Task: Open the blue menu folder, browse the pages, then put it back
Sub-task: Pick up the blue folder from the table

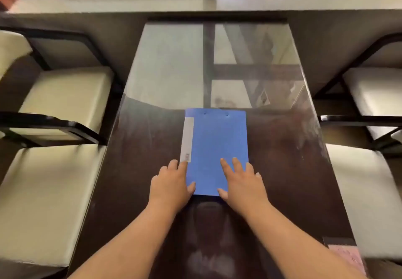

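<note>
The blue menu folder (217, 150) is lying closed and flat on the glass-topped counter (152, 139), midway between its left and right edges and nearer the near edge than the far one, with its white spine label (187, 139) running along its left side. The left hand (171, 185) is resting spread and flat at the folder's near left corner, fingertips touching the spine strip and thumb on the cover. The right hand (241, 183) is lying spread and flat on the near right part of the cover, fingers pointing toward the far edge. Neither hand is pinching anything.

Whether this is the start or the putting-back is not clear from this view alone; the closed cover fits either. If opening is next, it is likely calling for the right fingers to be hooking under the cover's free right edge while the left hand is pinning the spine, then swinging the cover over to the left.
</note>
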A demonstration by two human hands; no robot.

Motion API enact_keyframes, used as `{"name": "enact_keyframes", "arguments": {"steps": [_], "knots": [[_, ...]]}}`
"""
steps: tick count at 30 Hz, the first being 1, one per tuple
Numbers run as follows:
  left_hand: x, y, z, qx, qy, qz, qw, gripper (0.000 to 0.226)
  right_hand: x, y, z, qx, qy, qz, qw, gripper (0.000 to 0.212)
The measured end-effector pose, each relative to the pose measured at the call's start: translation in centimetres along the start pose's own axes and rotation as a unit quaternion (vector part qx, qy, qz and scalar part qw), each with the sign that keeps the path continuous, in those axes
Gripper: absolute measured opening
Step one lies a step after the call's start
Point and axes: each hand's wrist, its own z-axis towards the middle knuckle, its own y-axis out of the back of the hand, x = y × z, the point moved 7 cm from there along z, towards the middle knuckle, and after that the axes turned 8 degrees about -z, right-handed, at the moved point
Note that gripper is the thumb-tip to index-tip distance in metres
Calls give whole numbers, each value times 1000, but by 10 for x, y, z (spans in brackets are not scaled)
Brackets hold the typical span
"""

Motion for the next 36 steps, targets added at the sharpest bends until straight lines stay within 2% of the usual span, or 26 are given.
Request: {"name": "enact_keyframes", "arguments": {"steps": [1,4,8,10,13,18,22,24,26,27,29,30,31,32,35,36], "knots": [[2,-7,1,10,14,-20,1000,74,0,-9,1,27,-5,8,1000,93],[7,-28,2,33,78,-115,990,77,-1,-32,2,36,-19,26,999,90],[8,-35,8,9,163,-253,953,84,-1,-43,4,37,-14,13,999,87],[12,-39,12,24,211,-293,932,89,-3,-43,5,35,-19,5,999,85],[8,-48,16,57,231,-338,910,67,-4,-43,5,33,-21,10,999,84],[9,-48,16,23,222,-444,868,25,-10,-39,4,35,-18,27,999,82],[13,-34,15,-20,183,-501,846,13,-25,-25,-4,11,-53,147,988,75],[14,-24,13,-32,169,-523,835,14,-42,-22,-7,6,-107,251,962,77],[15,-13,9,-38,158,-541,825,14,-60,-18,-8,18,-165,377,911,76],[16,-6,7,-41,150,-549,821,15,-66,-15,-8,26,-187,465,865,67],[16,12,3,-51,131,-566,812,15,-68,-7,-7,44,-192,640,743,31],[16,23,1,-57,119,-573,809,16,-68,0,-7,52,-175,694,696,22],[16,34,-1,-67,106,-572,811,20,-68,10,-7,49,-151,723,673,22],[16,47,-3,-79,91,-559,820,31,-69,23,-9,40,-127,741,659,24],[10,79,-8,-93,43,-456,884,98,-72,62,-14,-3,-78,768,635,28],[5,87,-11,-82,26,-416,905,113,-71,73,-16,-14,-67,774,630,27]]}}
